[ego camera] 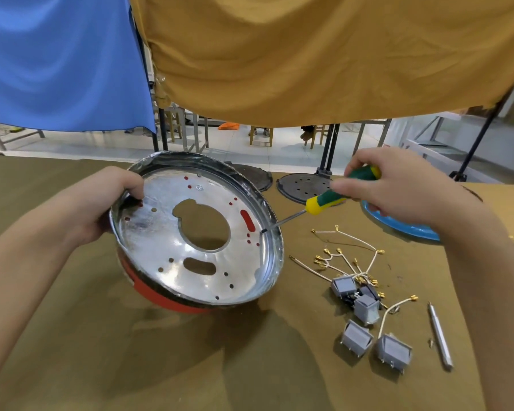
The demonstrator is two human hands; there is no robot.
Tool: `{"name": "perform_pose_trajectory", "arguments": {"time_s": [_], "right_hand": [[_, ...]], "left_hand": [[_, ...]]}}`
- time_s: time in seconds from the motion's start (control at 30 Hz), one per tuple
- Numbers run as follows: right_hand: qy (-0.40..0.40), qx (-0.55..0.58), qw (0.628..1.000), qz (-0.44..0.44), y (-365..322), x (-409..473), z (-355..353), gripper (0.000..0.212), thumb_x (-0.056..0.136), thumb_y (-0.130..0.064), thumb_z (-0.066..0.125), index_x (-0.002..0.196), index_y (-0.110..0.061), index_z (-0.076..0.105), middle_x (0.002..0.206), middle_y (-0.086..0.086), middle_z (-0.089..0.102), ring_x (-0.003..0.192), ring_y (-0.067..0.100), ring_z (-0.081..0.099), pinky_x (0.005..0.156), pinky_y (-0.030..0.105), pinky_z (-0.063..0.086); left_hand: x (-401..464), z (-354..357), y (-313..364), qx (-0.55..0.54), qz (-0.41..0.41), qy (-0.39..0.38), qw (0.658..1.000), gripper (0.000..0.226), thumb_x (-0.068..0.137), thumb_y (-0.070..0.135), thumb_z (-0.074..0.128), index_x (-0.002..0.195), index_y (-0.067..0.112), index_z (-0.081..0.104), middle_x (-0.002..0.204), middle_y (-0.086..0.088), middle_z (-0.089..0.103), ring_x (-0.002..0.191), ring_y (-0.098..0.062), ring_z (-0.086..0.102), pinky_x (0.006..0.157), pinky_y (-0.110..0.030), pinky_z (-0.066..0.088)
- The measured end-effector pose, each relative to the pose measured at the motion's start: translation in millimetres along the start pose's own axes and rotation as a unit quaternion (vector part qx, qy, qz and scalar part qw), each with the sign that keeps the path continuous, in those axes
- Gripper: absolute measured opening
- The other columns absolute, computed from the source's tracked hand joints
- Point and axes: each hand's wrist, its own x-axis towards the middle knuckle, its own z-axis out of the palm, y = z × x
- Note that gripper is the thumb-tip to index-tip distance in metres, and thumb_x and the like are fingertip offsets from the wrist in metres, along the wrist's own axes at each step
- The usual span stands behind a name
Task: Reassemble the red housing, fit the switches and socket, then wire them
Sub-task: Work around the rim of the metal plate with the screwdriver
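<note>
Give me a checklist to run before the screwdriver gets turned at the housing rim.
1. Left hand grips the housing rim: ok.
2. Right hand holds the screwdriver handle: ok.
3. Screwdriver tip at the inner wall on the right side: ok.
4. Tip seated in a screw head: cannot tell, too small.
5. Red housing resting flat: not ok, tilted on the cloth.
6. Switches and wires clear of the housing, on the table at right: ok.
</note>
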Motion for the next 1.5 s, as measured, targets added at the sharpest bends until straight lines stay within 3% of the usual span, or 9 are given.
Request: {"name": "perform_pose_trajectory", "arguments": {"time_s": [0.1, 0.27, 0.5, 0.63, 0.93, 1.07, 1.3, 1.4, 1.5], "right_hand": [[-0.004, -0.035, 0.999, 0.011, 0, 3, 7, 0.037, 0.091, -0.057, 0.053, 0.085, -0.022, 0.063, 0.067, -0.002, 0.067, 0.055, 0.012, 0.057, 0.055, 0.03, 0.044], [-0.056, 0.096, 0.994, -0.002, 8, -1, 0, 0.018, 0.087, -0.031, 0.07, 0.098, -0.033, 0.056, 0.091, 0.003, 0.064, 0.06, 0.012, 0.063, 0.064, 0.039, 0.056], [0.024, -0.013, 0.999, 0.025, 9, 7, 12, 0.04, 0.091, -0.057, 0.054, 0.084, -0.019, 0.063, 0.067, 0.0, 0.067, 0.058, 0.016, 0.058, 0.054, 0.031, 0.044], [-0.03, 0.102, 0.994, 0.006, 12, 5, 14, 0.014, 0.094, -0.035, 0.061, 0.101, -0.026, 0.054, 0.087, 0.006, 0.061, 0.062, 0.015, 0.058, 0.057, 0.03, 0.047], [0.112, 0.0, 0.994, 0.01, 8, 13, 35, 0.036, 0.094, -0.052, 0.054, 0.09, -0.017, 0.06, 0.074, 0.006, 0.06, 0.063, 0.018, 0.053, 0.056, 0.033, 0.041], [0.02, 0.118, 0.993, -0.002, 12, 12, 27, 0.017, 0.096, -0.036, 0.058, 0.107, -0.025, 0.051, 0.099, 0.006, 0.056, 0.071, 0.019, 0.057, 0.061, 0.028, 0.046], [0.14, -0.003, 0.99, 0.002, 3, 14, 39, 0.039, 0.093, -0.054, 0.054, 0.088, -0.016, 0.058, 0.068, 0.004, 0.057, 0.059, 0.019, 0.051, 0.053, 0.033, 0.041], [0.104, 0.059, 0.993, -0.014, 2, 15, 40, 0.022, 0.097, -0.041, 0.054, 0.1, -0.019, 0.053, 0.087, 0.008, 0.055, 0.065, 0.016, 0.049, 0.055, 0.029, 0.038], [0.067, 0.14, 0.987, -0.035, 2, 14, 34, 0.014, 0.096, -0.03, 0.059, 0.106, -0.025, 0.05, 0.091, 0.01, 0.055, 0.068, 0.021, 0.053, 0.059, 0.033, 0.046]], "left_hand": [[0, 1, 0, 0.003, 0.0, 0.002, 1.0, 0.018, 0.083, 0.001, 0.043, 0.067, 0.008, 0.044, 0.039, 0.001, 0.046, 0.026, -0.01, 0.042, 0.03, -0.013, 0.033], [2, 0, 0, 0.003, 0.007, 0.0, 1.0, 0.016, 0.082, 0.001, 0.043, 0.067, 0.007, 0.046, 0.04, 0.0, 0.047, 0.028, -0.012, 0.044, 0.031, -0.013, 0.034], [5, 2, 1, 0.013, 0.028, 0.015, 0.999, 0.011, 0.078, 0.003, 0.045, 0.069, 0.009, 0.047, 0.057, -0.006, 0.045, 0.048, -0.023, 0.04, 0.051, -0.026, 0.031], [6, 1, -1, -0.003, 0.021, 0.006, 1.0, 0.008, 0.075, 0.003, 0.047, 0.073, 0.011, 0.049, 0.061, -0.006, 0.044, 0.052, -0.023, 0.041, 0.055, -0.028, 0.032], [9, 1, -7, -0.055, 0.055, -0.005, 0.997, 0.017, 0.058, 0.013, 0.053, 0.075, 0.014, 0.048, 0.065, -0.005, 0.042, 0.057, -0.022, 0.04, 0.057, -0.031, 0.03], [11, 0, -10, -0.065, 0.055, -0.012, 0.996, 0.019, 0.053, 0.016, 0.055, 0.07, 0.013, 0.051, 0.059, -0.002, 0.048, 0.054, -0.02, 0.044, 0.058, -0.031, 0.033], [13, 2, -12, -0.077, 0.069, -0.003, 0.995, 0.01, 0.051, 0.019, 0.057, 0.05, 0.02, 0.046, 0.049, 0.004, 0.043, 0.047, -0.016, 0.04, 0.052, -0.029, 0.029], [14, 1, -13, -0.076, 0.071, -0.015, 0.994, 0.014, 0.052, 0.019, 0.056, 0.039, 0.021, 0.051, 0.047, 0.005, 0.044, 0.042, -0.013, 0.042, 0.052, -0.028, 0.031], [15, 2, -13, -0.079, 0.071, -0.017, 0.994, 0.004, 0.052, 0.021, 0.057, 0.052, 0.02, 0.053, 0.05, 0.004, 0.048, 0.045, -0.014, 0.045, 0.054, -0.029, 0.033]]}}
